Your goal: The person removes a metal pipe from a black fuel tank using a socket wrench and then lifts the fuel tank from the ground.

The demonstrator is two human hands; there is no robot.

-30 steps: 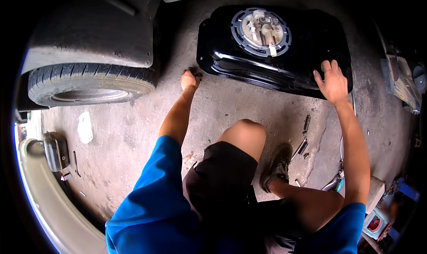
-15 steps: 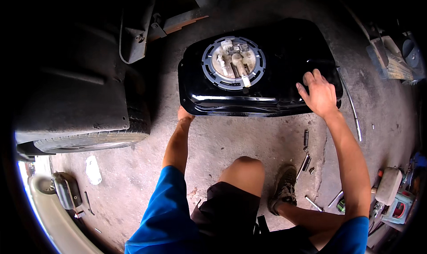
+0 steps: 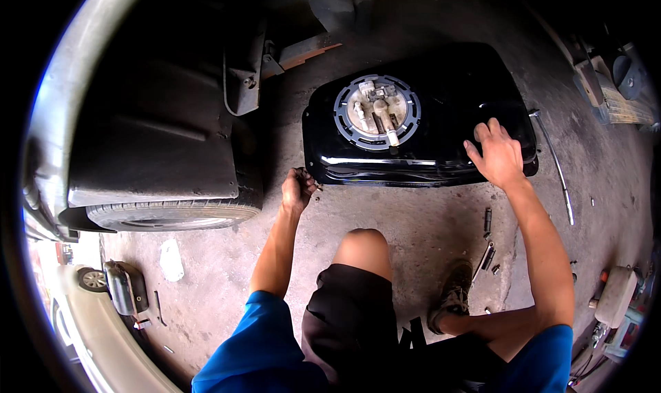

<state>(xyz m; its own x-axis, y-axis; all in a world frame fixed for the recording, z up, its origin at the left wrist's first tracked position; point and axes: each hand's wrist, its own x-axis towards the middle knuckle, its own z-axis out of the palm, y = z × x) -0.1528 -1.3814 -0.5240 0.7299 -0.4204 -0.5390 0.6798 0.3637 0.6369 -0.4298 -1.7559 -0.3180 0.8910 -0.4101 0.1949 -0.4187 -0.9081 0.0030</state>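
A glossy black fuel tank (image 3: 451, 83) lies on the floor in front of me. A dirty whitish fuel pump (image 3: 375, 117) with hose fittings sits in its top, circled by a grey slotted lock ring (image 3: 343, 126). My left hand (image 3: 296, 190) is just off the tank's near left corner. Its fingers are curled together around something small and dark that I cannot make out. On the tank's right end rests my right hand (image 3: 497, 155), thumb and fingers apart, gripping nothing.
A vehicle's tyre (image 3: 172, 214) and dark underbody panel (image 3: 148, 159) stand close on the left. A long-handled ratchet (image 3: 554, 166) lies right of the tank. Sockets (image 3: 488, 221) lie near my shoe (image 3: 454, 300). A black canister (image 3: 126, 290) and a parked car (image 3: 103, 324) are at lower left.
My left hand has come out from under the tank's near left corner and now shows beside it, fingers curled. My right hand stays on the tank. The whole view has shifted slightly.
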